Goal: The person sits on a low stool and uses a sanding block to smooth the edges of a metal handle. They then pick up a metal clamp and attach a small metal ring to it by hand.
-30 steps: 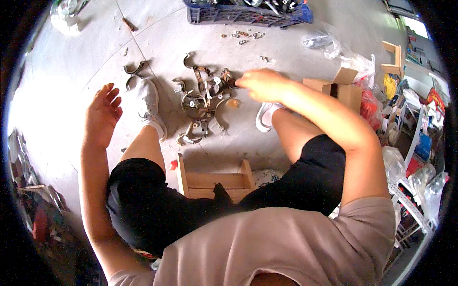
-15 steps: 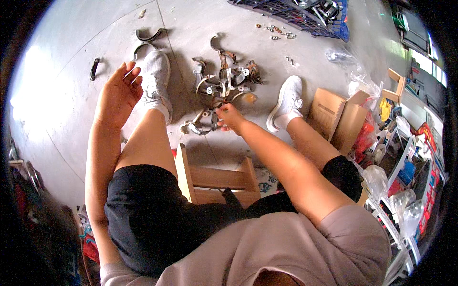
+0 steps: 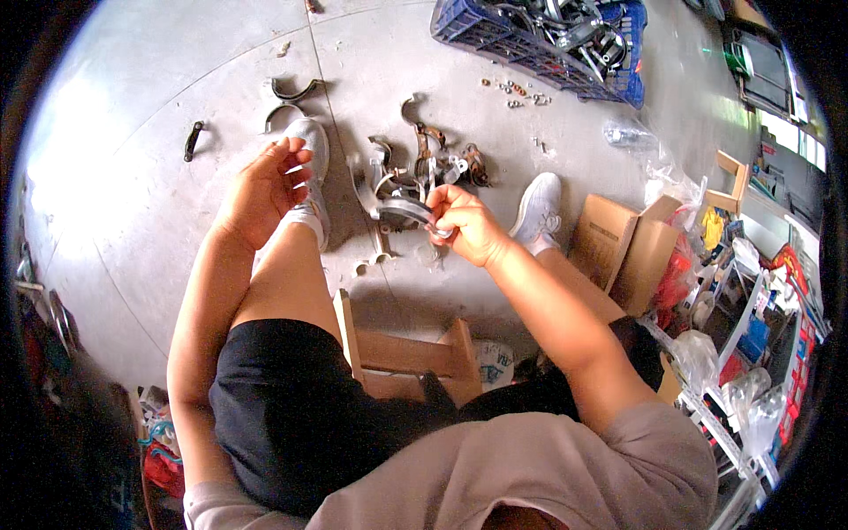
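My right hand (image 3: 466, 226) pinches one end of a curved metal pipe clamp (image 3: 403, 208), raised over a loose pile of metal clamps (image 3: 427, 163). Some clamps in this pile are rusty brown, others bare grey. Above my left shoe (image 3: 311, 146) hovers my left hand (image 3: 265, 190), empty, its fingers apart and loosely curled. Beyond that shoe lie two curved clamp halves (image 3: 297, 92). Farther left on the floor is a small dark metal piece (image 3: 193, 141).
A blue plastic crate (image 3: 455, 34) full of metal clamps stands at the far side, with several small nuts and bolts (image 3: 515, 92) before it. To the right are an open cardboard box (image 3: 602, 234) and plastic bags (image 3: 667, 163). A wooden stool (image 3: 406, 353) is between my legs.
My right hand has come up from the near side of the pile with the curved clamp. My left hand has moved slightly right. The whole view has shifted a little.
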The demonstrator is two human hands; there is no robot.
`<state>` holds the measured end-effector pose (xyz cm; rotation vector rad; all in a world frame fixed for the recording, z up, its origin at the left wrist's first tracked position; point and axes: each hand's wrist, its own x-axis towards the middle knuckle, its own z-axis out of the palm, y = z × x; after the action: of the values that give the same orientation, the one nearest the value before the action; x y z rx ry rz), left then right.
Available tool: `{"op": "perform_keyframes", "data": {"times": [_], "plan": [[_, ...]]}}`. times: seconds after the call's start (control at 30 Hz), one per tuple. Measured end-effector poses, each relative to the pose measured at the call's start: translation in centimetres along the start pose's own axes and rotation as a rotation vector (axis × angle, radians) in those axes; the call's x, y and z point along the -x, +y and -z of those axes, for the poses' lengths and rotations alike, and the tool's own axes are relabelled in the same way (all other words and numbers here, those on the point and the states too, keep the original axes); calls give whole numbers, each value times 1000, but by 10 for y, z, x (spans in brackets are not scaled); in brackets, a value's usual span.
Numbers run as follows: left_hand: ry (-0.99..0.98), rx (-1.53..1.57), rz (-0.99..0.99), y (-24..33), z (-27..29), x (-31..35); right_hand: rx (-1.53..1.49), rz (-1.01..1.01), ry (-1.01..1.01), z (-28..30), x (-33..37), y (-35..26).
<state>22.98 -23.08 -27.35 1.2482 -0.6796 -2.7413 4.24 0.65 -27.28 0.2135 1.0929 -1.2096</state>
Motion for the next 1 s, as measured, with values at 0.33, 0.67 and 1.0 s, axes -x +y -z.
{"op": "perform_keyframes", "data": {"times": [0.33,0.67,1.0], "plan": [[11,-131,46,3,-25,5,10,188,-215,-44,26,-50],[-254,-81,53,6,-46,11,255,209,-386,-69,55,-64],[-364,-75,-22,3,-39,17,560,290,-265,-89,65,-75]]}}
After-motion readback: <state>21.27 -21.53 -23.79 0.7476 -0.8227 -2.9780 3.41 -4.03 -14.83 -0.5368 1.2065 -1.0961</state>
